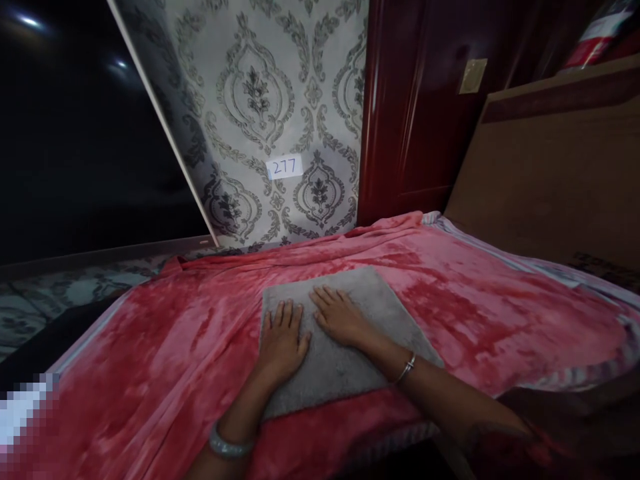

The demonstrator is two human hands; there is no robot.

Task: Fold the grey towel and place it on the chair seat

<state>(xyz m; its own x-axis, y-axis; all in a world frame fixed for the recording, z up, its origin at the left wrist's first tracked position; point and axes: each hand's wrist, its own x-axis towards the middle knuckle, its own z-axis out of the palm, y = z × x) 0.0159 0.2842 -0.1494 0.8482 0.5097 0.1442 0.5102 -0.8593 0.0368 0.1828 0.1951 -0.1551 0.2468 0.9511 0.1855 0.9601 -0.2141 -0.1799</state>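
Observation:
A grey plush cloth (345,373), roughly square, lies spread out on a red and pink fleece blanket (200,347). My left hand (283,343) rests flat on the cloth's left side, fingers pointing away from me and the thumb out to the right. On the upper middle of the cloth lies my right hand (340,315), palm down with its fingers spread toward the far left. Neither hand grips anything. The two hands are a short way apart. A bangle sits on each wrist.
Patterned wallpaper (265,100) with a paper label reading 277 (285,167) rises behind the blanket. A large dark screen (90,133) stands at the left. A dark red wooden panel (410,100) and a big cardboard box (555,173) are at the right.

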